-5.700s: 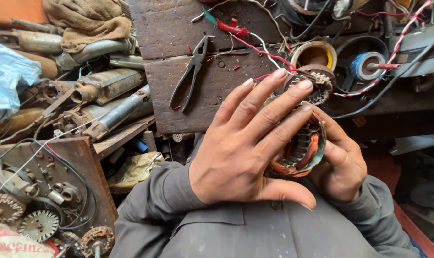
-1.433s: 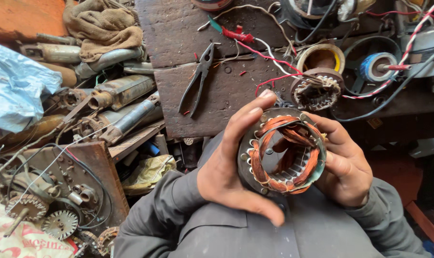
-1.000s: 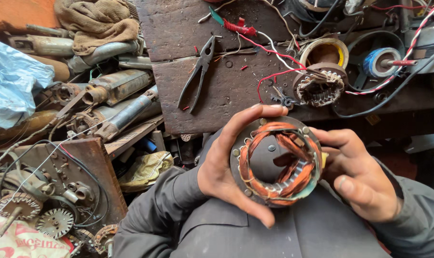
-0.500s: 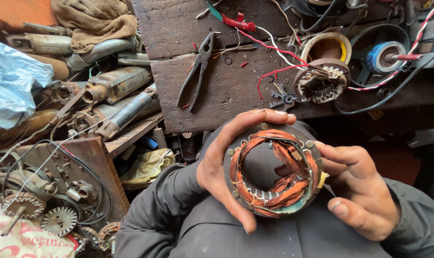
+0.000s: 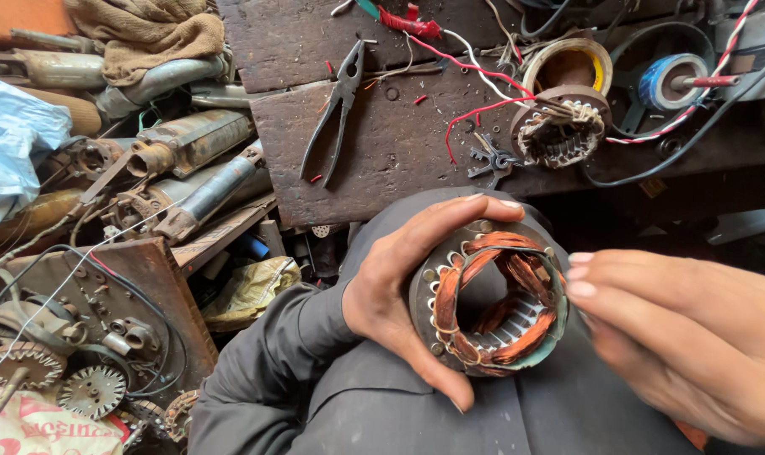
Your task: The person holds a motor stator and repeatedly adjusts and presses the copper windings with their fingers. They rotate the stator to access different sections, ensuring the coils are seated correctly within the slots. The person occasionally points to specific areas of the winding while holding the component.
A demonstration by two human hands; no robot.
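Observation:
My left hand (image 5: 408, 291) grips a round metal motor stator (image 5: 493, 302) with copper windings, thumb below and fingers curled over its top rim. The stator's open bore faces the camera, above my lap in grey clothing. My right hand (image 5: 694, 337) hovers at the stator's right edge, fingers together and extended, fingertips close to or just touching the rim; it holds nothing.
A dark wooden bench (image 5: 382, 143) ahead carries black pliers (image 5: 336, 109), another wound stator (image 5: 561, 131) with red wires, and tape rolls (image 5: 669, 80). To the left lie old motor parts (image 5: 188, 160), gears (image 5: 87, 392), a blue plastic bag (image 5: 11, 143) and a brown cloth (image 5: 146, 29).
The stator has been turned from under my left palm to face the camera. My right hand has let go of it and moved off to its right side.

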